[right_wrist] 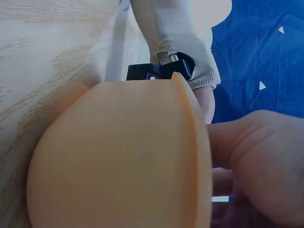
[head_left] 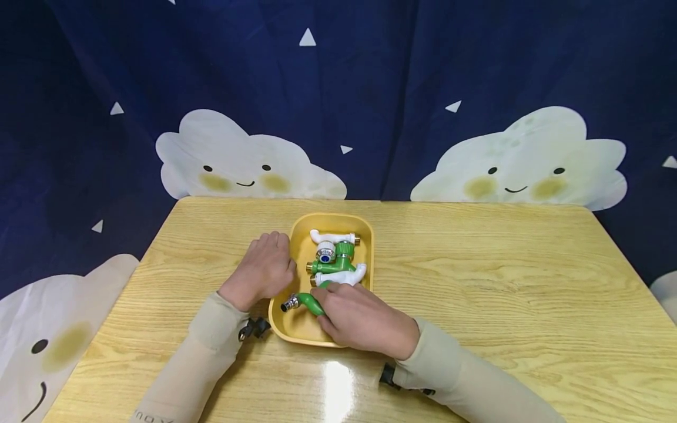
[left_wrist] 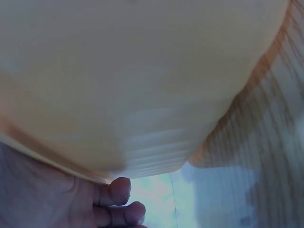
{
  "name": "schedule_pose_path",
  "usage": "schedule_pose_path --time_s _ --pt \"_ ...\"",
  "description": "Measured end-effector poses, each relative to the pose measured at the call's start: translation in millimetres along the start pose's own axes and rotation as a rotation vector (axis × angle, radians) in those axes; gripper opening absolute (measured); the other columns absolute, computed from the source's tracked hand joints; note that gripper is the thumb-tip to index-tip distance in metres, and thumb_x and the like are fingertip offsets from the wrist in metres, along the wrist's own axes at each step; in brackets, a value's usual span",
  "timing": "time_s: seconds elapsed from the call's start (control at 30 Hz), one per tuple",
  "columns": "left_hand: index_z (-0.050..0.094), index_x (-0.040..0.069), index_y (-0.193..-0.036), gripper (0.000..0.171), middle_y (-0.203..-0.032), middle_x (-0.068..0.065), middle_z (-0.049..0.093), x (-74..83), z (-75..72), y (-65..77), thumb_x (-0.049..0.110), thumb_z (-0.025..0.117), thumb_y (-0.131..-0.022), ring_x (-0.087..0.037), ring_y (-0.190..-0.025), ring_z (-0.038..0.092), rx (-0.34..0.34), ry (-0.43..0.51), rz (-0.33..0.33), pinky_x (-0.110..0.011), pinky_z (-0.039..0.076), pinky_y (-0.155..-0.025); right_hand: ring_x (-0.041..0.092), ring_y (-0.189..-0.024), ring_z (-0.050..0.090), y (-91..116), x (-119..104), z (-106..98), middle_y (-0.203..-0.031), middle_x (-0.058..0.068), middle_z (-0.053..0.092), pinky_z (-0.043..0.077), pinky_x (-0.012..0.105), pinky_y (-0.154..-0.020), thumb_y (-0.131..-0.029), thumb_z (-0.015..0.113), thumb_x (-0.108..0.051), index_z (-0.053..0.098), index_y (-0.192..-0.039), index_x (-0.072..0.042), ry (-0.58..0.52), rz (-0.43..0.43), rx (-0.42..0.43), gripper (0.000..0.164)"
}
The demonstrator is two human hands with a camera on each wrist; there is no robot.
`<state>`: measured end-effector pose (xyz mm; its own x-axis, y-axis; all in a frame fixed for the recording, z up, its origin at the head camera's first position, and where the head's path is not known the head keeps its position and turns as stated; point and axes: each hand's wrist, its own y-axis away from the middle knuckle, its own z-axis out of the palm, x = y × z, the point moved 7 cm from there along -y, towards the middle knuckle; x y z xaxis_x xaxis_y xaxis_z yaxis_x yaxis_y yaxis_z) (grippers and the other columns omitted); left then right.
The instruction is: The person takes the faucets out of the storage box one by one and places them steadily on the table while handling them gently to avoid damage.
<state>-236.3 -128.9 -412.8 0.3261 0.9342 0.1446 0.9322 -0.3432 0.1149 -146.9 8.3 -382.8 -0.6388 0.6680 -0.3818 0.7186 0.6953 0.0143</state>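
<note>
A yellow plastic tub (head_left: 297, 218) with rounded corners stands on the table. My left hand (head_left: 267, 267) grips its left rim; the left wrist view shows the tub's outer wall (left_wrist: 142, 95) beside curled fingertips. Over the near right side of the tub, my right hand (head_left: 365, 320) holds a green water tap (head_left: 309, 304) whose metal nozzle points left. The fingers hide much of that tap. Beyond it in the tub lie a white tap (head_left: 346, 276), another green tap (head_left: 332, 267) with a green knob, and a far white tap (head_left: 333, 238).
A round white knob with a blue centre (head_left: 325, 251) shows among the taps. The wooden table (head_left: 492, 264) extends to both sides. Behind it hangs a dark blue curtain (head_left: 365, 88) printed with clouds and triangles. Dark camera mounts (head_left: 390, 376) sit under both wrists.
</note>
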Motion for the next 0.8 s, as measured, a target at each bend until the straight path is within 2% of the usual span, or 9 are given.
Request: schedule_pose_path --time_s 0.43,0.8 --pt "0.046 0.003 -0.102 0.019 -0.093 -0.010 0.044 0.2 0.9 0.5 0.020 0.041 -0.098 -0.027 -0.087 0.041 0.000 0.008 -0.004 -0.035 0.032 -0.076 0.007 -0.067 0.050 5 -3 -7 -0.078 -0.005 0.054 0.043 0.022 -0.059 -0.096 0.071 -0.021 0.065 -0.102 -0.014 0.011 -0.004 0.004 0.012" --pt "0.046 0.002 -0.106 0.022 -0.095 -0.011 0.044 0.9 0.9 0.5 0.022 0.043 -0.099 -0.027 -0.090 0.041 -0.013 0.018 -0.004 -0.036 0.033 -0.078 0.007 -0.066 0.050 8 -4 -11 -0.076 -0.007 0.052 0.042 0.020 -0.060 -0.094 0.074 -0.020 0.063 -0.101 -0.015 -0.037 -0.012 0.000 0.015"
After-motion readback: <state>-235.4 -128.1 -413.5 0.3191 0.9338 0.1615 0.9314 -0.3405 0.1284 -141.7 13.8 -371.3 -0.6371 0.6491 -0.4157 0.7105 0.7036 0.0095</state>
